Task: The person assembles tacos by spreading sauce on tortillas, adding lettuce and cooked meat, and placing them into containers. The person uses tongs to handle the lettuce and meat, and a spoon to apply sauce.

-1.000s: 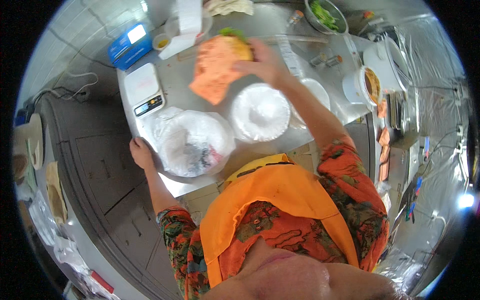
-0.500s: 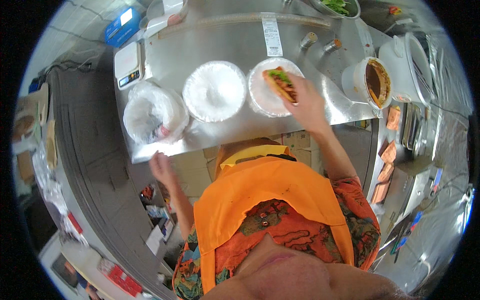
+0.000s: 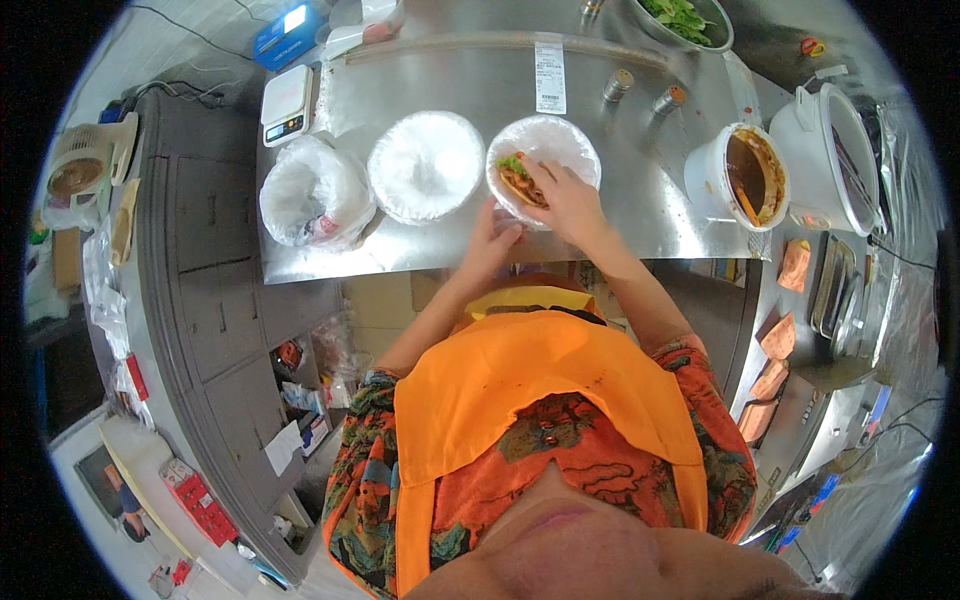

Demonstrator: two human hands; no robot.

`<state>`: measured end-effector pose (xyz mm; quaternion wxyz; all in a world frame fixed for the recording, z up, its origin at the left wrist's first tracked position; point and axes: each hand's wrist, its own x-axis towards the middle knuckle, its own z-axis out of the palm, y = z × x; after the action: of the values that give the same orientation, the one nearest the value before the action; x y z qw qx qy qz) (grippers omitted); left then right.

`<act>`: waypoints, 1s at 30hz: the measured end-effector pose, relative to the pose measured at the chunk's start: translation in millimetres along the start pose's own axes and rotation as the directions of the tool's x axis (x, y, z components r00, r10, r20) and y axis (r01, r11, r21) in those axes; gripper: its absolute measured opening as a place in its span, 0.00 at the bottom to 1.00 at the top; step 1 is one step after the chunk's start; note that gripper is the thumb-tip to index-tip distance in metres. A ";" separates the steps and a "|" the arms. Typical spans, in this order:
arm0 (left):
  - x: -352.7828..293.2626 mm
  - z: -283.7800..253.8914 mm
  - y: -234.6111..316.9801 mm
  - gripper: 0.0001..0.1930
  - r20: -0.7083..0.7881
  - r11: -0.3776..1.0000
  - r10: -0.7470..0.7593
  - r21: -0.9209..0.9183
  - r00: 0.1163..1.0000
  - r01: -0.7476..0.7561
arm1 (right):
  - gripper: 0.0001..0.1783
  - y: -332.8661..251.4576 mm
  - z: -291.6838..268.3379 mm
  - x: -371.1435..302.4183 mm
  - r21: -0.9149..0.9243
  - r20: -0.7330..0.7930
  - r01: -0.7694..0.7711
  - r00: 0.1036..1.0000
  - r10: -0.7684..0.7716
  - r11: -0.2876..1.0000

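Note:
My right hand (image 3: 565, 205) is closed on a filled sandwich (image 3: 520, 184) with green lettuce and brown filling showing at its open edge. It holds the sandwich low over the near left part of a white plastic-lined bowl (image 3: 545, 130); whether the sandwich rests on the lining I cannot tell. My left hand (image 3: 490, 243) is at this bowl's near left rim, fingers stretched up and thumb apart. A second lined bowl (image 3: 425, 168) stands to the left. Farther left is a third round container (image 3: 317, 195) in loose, crumpled clear plastic.
A digital scale (image 3: 288, 105) sits at the table's left edge. A paper receipt (image 3: 550, 77) lies behind the bowls, near two shakers (image 3: 618, 85). On the right stand a sauce tub (image 3: 712, 175) and a white bucket (image 3: 808, 150). A metal bowl of greens (image 3: 685, 20) is at the back.
My right hand has brought the sandwich down and left within the right bowl. My left hand has come from beyond the table's front left edge to that bowl's rim.

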<state>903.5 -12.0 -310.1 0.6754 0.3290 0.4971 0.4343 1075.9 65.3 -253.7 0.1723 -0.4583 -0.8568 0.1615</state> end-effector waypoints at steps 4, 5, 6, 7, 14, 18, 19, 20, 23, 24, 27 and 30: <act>-10.1 -5.7 -6.2 0.35 -0.011 0.998 -0.018 -0.056 1.000 0.017 | 0.52 -0.8 -14.4 -4.5 0.160 0.093 -0.201 0.978 0.188 0.966; -12.3 -4.0 -4.3 0.35 -0.019 0.998 -0.033 -0.057 0.999 0.032 | 0.53 2.8 -13.2 -6.3 0.160 0.106 -0.206 0.976 0.191 0.965; -14.2 -2.7 -3.1 0.35 -0.027 0.997 -0.048 -0.058 0.998 0.046 | 0.54 5.6 -12.7 -8.3 0.159 0.119 -0.211 0.974 0.193 0.964; -14.8 -2.9 -4.6 0.35 -0.031 0.997 -0.039 -0.062 0.999 0.037 | 0.54 8.3 -13.1 -11.3 0.160 0.081 -0.192 0.980 0.181 0.968; -21.3 -2.2 -10.0 0.34 -0.131 0.994 -0.092 0.050 0.987 0.099 | 0.39 54.0 -104.0 -51.7 0.215 -0.044 -0.033 0.998 0.043 0.976; -34.9 -16.4 -42.6 0.26 -0.120 0.996 -0.087 -0.002 0.989 0.087 | 0.25 141.0 -222.1 -86.6 0.239 -0.213 -0.047 0.972 0.099 0.970; -38.0 0.0 -42.3 0.23 -0.113 0.990 -0.144 -0.025 0.983 0.142 | 0.21 183.0 -256.6 -106.2 0.116 -0.347 0.028 0.938 0.014 0.993; -40.6 1.0 -44.8 0.22 -0.136 0.983 -0.183 -0.043 0.974 0.179 | 0.20 206.9 -288.7 -118.4 0.187 -0.423 -0.094 0.891 0.166 0.978; -42.8 -5.0 -92.4 0.18 -0.125 0.944 -0.262 -0.240 0.957 0.227 | 0.22 344.6 -375.1 -165.1 -0.216 -0.591 -0.371 0.786 0.181 0.903; -47.6 3.6 -94.3 0.17 -0.149 0.936 -0.296 -0.244 0.943 0.255 | 0.25 382.8 -398.2 -178.8 -0.339 -0.574 -0.489 0.784 0.236 0.804; -60.5 56.7 -105.4 0.14 -0.364 0.931 -0.335 -0.269 0.869 0.246 | 0.34 472.8 -428.8 -203.9 -0.590 -0.438 -0.620 0.784 0.440 0.517; -68.8 77.1 -134.0 0.14 -0.178 0.879 -0.259 -0.451 0.949 0.155 | 0.35 535.5 -435.8 -199.8 -0.621 -0.233 -0.646 0.693 0.682 0.444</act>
<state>1003.2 -130.4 -378.6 0.7110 0.0627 0.4969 0.4936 1763.8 231.6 -128.7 -0.1006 -0.7810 -0.6102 -0.0869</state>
